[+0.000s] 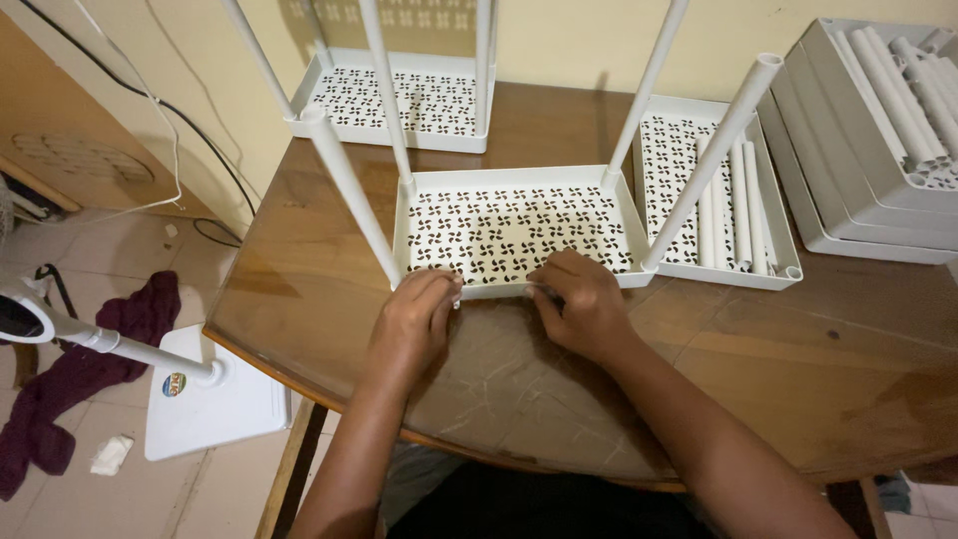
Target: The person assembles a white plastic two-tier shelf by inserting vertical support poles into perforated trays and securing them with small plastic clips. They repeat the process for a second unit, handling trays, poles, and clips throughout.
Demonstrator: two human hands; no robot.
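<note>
A white perforated plastic shelf tray (519, 190) lies on the brown wooden table (778, 369) with white tubes standing up from its corners. My left hand (414, 319) and my right hand (579, 304) both press on the tray's near rim, fingers curled over the edge. One white tube (349, 195) rises from the near left corner beside my left hand. Another white tube (711, 160) leans up from the near right corner, just right of my right hand.
A second perforated tray (399, 135) with tubes stands at the table's back. A tray (664, 150) holding several loose tubes lies to the right, next to stacked trays (858, 190) with more tubes. On the floor left are a fan base (210, 399) and a maroon cloth (90, 369).
</note>
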